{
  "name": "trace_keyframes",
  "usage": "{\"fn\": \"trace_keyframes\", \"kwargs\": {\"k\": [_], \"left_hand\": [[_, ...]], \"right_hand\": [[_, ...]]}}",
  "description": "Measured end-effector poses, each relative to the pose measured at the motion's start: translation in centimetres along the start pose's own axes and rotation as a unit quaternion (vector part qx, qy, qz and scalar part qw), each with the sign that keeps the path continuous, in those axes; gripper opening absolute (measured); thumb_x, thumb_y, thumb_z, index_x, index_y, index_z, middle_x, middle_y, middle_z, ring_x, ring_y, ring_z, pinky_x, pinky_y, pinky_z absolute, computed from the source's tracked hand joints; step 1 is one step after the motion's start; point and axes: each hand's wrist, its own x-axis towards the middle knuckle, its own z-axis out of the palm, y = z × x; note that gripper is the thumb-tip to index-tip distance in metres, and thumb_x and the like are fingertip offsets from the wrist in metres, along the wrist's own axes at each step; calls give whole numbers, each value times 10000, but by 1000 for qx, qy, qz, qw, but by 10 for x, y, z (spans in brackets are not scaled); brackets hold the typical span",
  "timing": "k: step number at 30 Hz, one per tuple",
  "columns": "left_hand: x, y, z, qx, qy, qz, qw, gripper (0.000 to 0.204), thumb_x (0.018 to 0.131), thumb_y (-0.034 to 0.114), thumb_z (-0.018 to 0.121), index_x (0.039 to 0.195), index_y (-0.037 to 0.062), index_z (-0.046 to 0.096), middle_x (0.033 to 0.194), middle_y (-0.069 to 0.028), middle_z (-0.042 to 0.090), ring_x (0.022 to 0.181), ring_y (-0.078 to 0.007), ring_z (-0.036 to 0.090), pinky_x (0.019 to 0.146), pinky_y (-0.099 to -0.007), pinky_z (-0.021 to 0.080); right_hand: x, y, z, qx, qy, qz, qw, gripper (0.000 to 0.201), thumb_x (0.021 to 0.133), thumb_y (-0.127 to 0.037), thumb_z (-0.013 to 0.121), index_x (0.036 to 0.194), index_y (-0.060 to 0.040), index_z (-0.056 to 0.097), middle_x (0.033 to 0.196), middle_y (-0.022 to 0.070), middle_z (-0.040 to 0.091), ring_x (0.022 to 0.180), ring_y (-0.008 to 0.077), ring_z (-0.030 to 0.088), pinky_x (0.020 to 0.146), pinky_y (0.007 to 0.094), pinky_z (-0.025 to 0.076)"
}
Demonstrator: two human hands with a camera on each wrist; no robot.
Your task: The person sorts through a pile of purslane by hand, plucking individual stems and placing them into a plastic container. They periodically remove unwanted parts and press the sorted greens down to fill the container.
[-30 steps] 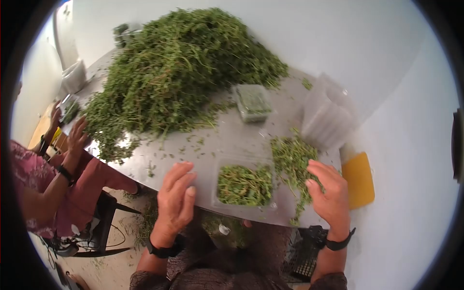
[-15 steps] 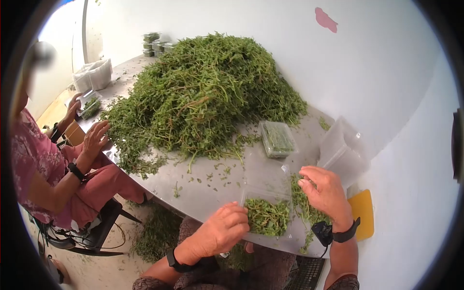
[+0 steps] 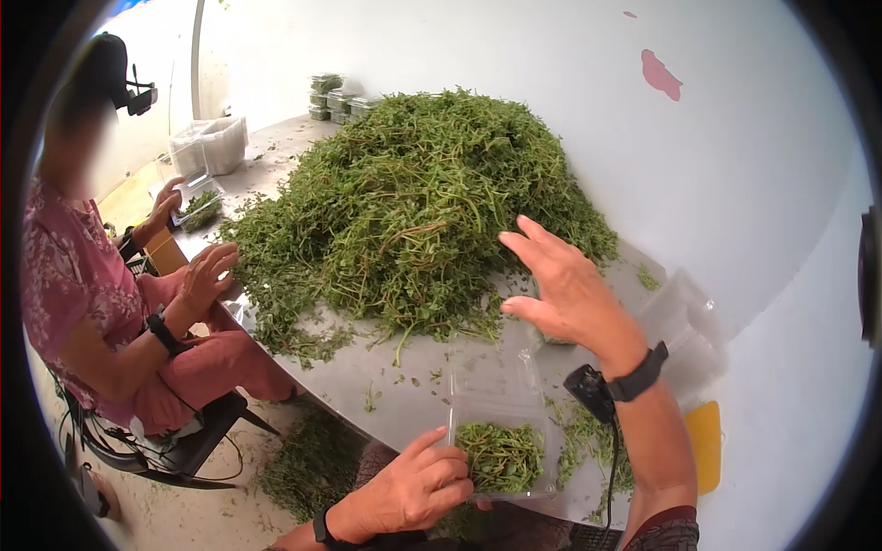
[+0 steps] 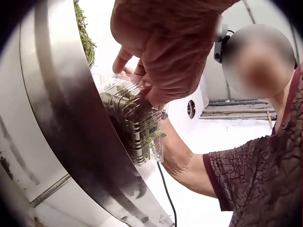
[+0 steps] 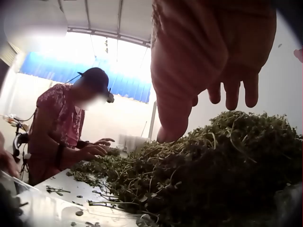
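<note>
An open clear container (image 3: 551, 450) filled with cut green stems (image 3: 501, 455) stands at the near table edge, its lid raised toward the pile. My left hand (image 3: 413, 487) grips its left side; in the left wrist view that hand (image 4: 163, 52) has thumb and fingers at the rim of the container (image 4: 137, 123). My right hand (image 3: 574, 289), fingers spread and holding nothing, hangs over the right front of the big green pile (image 3: 432, 202). The right wrist view shows the hand (image 5: 213, 56) with fingertips pointing down at the pile (image 5: 213, 161).
Someone in a pink top (image 3: 64, 275) sits at the left, hands by another container (image 3: 197, 211). Stacked filled boxes (image 3: 340, 99) stand behind the pile. Empty clear containers (image 3: 684, 331) and a yellow board (image 3: 705, 445) are at the right. Loose stems (image 3: 588, 441) lie beside the near container.
My left hand has come from beside the container to its left side. The right hand has moved from the loose stems on the right up to the big pile. The head view has shifted.
</note>
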Motion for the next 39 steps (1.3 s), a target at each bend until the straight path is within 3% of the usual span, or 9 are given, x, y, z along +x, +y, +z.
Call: {"fn": "trace_keyframes", "kwargs": {"k": [9,12,15,19,20,27,33,36,39], "left_hand": [[-12,8,-14,13,-6,-62,998,197,766,40,691,937,128,649,956,-36,561,1038,-218,611,1075,-520,409],[-13,8,-14,6,70,15,997,124,863,69,662,912,33,554,885,-124,496,925,-314,569,974,-553,433],[-20,10,-18,18,-16,-70,997,167,788,68,687,937,133,650,952,-26,567,1042,-209,615,1080,-515,411],[-18,9,-15,10,25,-40,999,80,846,46,623,918,81,614,921,-73,552,986,-253,606,1053,-537,415],[-16,9,-15,-5,64,-8,998,26,884,6,570,903,23,577,891,-124,528,931,-306,593,1022,-565,417],[-20,15,-19,33,-8,-80,996,170,766,78,696,918,141,654,947,-20,597,1012,-214,624,1060,-511,430],[-24,22,-20,33,64,-20,997,27,886,55,590,906,37,588,909,-133,544,958,-320,589,997,-561,440],[-34,25,-22,75,28,-92,993,288,625,54,751,886,137,664,890,-13,608,975,-234,631,1018,-524,453],[-39,23,-27,45,35,-86,995,301,602,47,743,879,136,664,892,-19,609,962,-242,632,1006,-531,460]], "right_hand": [[85,-4,68,-80,-52,-51,994,1070,607,-371,888,1496,-157,332,1548,239,259,1395,441,315,1111,541,329],[100,-4,90,-103,-85,-43,990,1152,574,-404,903,1521,-196,281,1568,227,206,1410,445,278,1074,607,342],[107,1,108,-141,-107,-35,984,1156,567,-451,901,1521,-204,296,1567,204,219,1375,450,312,1044,636,371],[112,8,122,-136,-60,-44,988,934,558,-208,868,1399,-142,466,1446,216,393,1244,419,446,934,498,510],[109,6,122,-128,-24,-58,990,691,561,-80,813,1209,-102,574,1246,151,534,1086,373,524,817,436,560],[95,13,130,-94,0,-83,992,260,645,66,700,845,-80,620,839,82,591,916,355,582,730,420,561],[71,17,120,-37,-8,-85,996,289,621,86,679,856,-73,623,799,71,591,877,347,575,738,423,555],[53,21,122,10,8,-74,997,414,540,140,621,908,-50,633,864,69,624,846,327,546,708,408,507],[30,23,117,49,-3,-70,996,452,531,152,606,936,-44,648,913,73,649,860,330,550,717,419,497]]}}
